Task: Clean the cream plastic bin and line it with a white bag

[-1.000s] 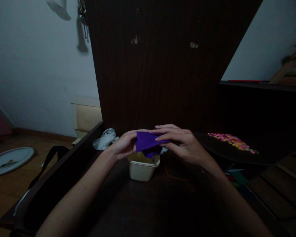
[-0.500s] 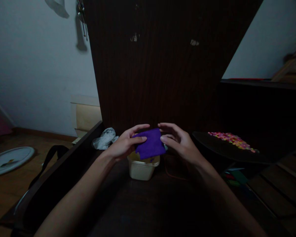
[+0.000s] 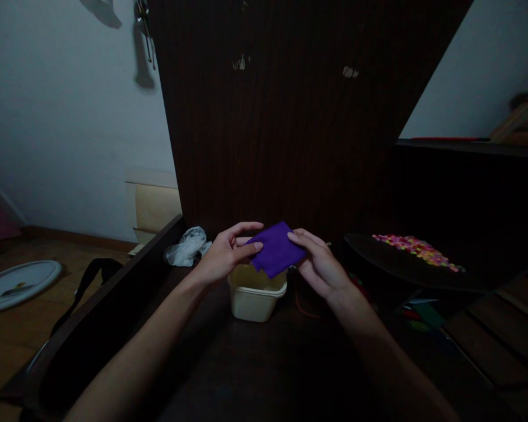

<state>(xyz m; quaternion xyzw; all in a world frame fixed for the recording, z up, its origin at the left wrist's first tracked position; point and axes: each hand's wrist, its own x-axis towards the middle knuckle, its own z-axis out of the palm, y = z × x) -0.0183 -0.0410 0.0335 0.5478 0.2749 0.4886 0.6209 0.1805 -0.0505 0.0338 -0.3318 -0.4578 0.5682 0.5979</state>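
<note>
A folded purple paper square point(image 3: 276, 248) is held up between both hands above a small cream basket point(image 3: 256, 297). My left hand point(image 3: 226, 253) pinches its left edge with thumb and forefinger. My right hand point(image 3: 318, 263) grips its right edge, thumb on top and fingers beneath. The basket stands on a dark wooden table point(image 3: 255, 363) and holds something yellowish.
A dark tray with a heap of small pink and yellow pieces point(image 3: 414, 247) lies at the right. A crumpled white bag point(image 3: 187, 246) sits at the table's far left corner. A tall dark wooden panel point(image 3: 286, 117) rises behind. A white round plate point(image 3: 17, 284) lies on the floor at left.
The purple paper went from a loosely folded bunch to a flat square, now tilted like a diamond. My right hand shifted from on top of it to its right edge.
</note>
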